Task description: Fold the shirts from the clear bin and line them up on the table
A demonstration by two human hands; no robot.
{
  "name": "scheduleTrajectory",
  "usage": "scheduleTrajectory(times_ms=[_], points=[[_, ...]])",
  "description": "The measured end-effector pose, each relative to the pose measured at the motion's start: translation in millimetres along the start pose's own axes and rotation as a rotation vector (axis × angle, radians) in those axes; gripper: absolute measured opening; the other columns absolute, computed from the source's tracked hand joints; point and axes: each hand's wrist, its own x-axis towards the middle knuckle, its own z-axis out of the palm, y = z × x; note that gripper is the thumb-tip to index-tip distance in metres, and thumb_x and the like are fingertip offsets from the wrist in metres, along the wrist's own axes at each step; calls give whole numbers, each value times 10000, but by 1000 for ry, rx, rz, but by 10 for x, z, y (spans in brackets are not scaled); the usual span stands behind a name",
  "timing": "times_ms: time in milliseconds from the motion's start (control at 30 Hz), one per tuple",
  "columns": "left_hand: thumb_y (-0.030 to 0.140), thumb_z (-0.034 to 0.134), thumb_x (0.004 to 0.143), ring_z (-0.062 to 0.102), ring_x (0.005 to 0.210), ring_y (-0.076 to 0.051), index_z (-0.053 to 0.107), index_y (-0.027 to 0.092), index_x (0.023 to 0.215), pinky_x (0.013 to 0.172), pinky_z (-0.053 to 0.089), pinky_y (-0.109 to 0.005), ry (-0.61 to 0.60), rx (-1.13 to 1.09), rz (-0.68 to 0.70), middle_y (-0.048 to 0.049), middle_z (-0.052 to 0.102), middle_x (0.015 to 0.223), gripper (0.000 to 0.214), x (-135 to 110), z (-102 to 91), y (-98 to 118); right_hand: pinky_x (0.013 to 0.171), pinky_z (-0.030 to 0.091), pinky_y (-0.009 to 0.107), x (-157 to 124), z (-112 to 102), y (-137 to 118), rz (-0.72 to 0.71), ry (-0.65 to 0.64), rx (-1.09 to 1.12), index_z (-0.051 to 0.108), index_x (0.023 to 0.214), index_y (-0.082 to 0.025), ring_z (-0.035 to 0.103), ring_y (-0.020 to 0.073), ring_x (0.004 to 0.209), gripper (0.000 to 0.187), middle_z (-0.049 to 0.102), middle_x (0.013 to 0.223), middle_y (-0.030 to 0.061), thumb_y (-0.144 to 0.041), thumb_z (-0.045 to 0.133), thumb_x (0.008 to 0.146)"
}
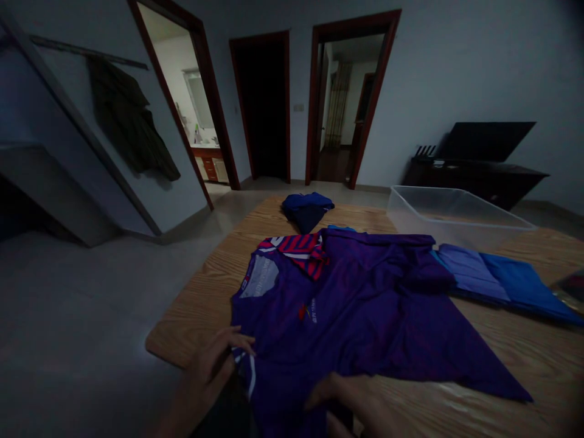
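Note:
A purple sports jersey (347, 310) with a red-and-blue striped collar lies spread on the wooden table (205, 292). My left hand (212, 365) rests on its near-left sleeve edge, fingers curled over the white-trimmed hem. My right hand (351, 398) lies on the jersey's near edge with fingers stretched flat, pressing the cloth. Neither hand lifts the garment off the table.
A folded dark blue garment (306, 208) lies at the table's far end. A clear plastic bin (451, 216) stands at the back right, with blue clothes (506, 280) laid beside it. Behind are three doorways, a dark cabinet and a coat hanging on the left wall.

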Motion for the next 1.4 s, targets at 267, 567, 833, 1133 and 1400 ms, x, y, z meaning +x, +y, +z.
scheduleTrajectory(times_ms=[267, 567, 833, 1133, 1400], points=[[647, 420, 1028, 726, 961, -269, 725, 224, 922, 927, 563, -367, 0, 57, -98, -60, 793, 969, 532, 1000, 70, 127, 608, 548, 281, 831, -525, 581, 311, 250, 277, 676, 1031, -197, 666, 185, 713, 357, 717, 889, 32, -537, 579, 986], [589, 555, 1012, 760, 1097, -300, 734, 246, 1158, 966, 539, -368, 6, 250, -107, -98, 810, 1145, 413, 1049, 150, 5, 1151, 477, 486, 734, -603, 970, 22, 190, -519, 509, 1471, -203, 561, 307, 1360, 622, 587, 1456, 163, -123, 640, 869], [620, 576, 1000, 746, 1069, -272, 736, 265, 1144, 939, 536, -341, -52, 153, -73, -44, 800, 1121, 415, 872, 47, -16, 859, 512, 308, 1140, -652, 915, -49, -57, -322, 671, 1026, -198, 666, 184, 906, 120, 715, 1014, 52, -196, 551, 1032], [604, 591, 968, 753, 951, -275, 731, 291, 1062, 796, 524, -326, 108, 333, -171, -28, 784, 1005, 356, 804, 6, -107, 778, 503, 300, 1203, -697, 1214, 141, 171, -241, 625, 968, -204, 659, 197, 822, 116, 705, 922, 52, -239, 524, 1011], [535, 493, 1022, 732, 872, -240, 662, 253, 1008, 749, 478, -306, -12, 394, -124, -25, 748, 894, 329, 948, -52, -93, 1151, 449, 450, 991, -669, 880, -198, 93, -653, 539, 1463, -186, 546, 288, 1337, 525, 590, 1435, 160, -76, 540, 949]])
